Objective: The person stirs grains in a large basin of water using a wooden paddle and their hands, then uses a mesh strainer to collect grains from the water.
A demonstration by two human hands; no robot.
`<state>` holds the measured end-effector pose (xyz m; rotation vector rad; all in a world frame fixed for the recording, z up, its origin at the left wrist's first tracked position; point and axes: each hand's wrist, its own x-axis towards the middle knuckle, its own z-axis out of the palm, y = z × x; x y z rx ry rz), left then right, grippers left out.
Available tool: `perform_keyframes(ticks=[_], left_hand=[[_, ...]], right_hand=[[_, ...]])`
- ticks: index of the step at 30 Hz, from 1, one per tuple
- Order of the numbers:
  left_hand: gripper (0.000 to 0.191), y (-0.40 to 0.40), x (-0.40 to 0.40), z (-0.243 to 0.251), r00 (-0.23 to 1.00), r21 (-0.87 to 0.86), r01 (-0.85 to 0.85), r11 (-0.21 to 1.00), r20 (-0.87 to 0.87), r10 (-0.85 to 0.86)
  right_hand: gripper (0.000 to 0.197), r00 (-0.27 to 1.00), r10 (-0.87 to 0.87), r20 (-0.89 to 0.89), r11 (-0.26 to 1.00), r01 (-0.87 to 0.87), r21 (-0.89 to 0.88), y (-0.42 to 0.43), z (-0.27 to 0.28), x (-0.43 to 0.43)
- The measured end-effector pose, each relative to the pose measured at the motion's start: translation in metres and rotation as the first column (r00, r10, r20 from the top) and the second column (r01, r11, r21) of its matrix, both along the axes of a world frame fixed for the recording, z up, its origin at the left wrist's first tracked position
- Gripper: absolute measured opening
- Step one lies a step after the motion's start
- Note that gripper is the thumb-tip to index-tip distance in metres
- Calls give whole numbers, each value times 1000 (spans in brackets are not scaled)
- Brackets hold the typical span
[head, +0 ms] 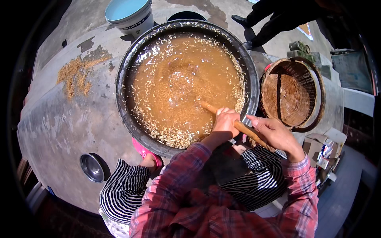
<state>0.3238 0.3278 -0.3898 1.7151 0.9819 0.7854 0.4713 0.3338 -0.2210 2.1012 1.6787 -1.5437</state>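
A large dark round basin [121,101] stands before me, holding cloudy brown water [184,86] with pale grains floating, thickest near its rim. My left hand [226,120] is closed around a wooden stick [248,131] over the basin's near right edge; the stick's far end reaches over the water. Farther back along the stick, my right hand [272,132] rests against it with the thumb extended. Whether its hidden fingers wrap the stick cannot be told.
A woven basket [288,95] with a handle stands right of the basin. A white bucket [131,17] is beyond it, a metal bowl [92,168] on the concrete at left. Wet grain [79,74] lies scattered there. A person in dark trousers [268,22] stands at the far side. Cardboard boxes [314,145] sit at right.
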Motion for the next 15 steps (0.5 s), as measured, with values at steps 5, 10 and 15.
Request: perform_keyframes(ticks=[5,10,15], left_hand=[[28,68,-55,22,996,-261,87,961,34,-81],[27,104,-145,43,961,-524,105,845,272,50],[26,83,-195,33,952,-451,92,888,302,55]], right_hand=[[52,982,-106,159,850,6,526,79,-84,50],[64,840,-76,538,702,-338,627,121,-214,52],[71,734,-295,611,617,-342,709,154,-279,31]])
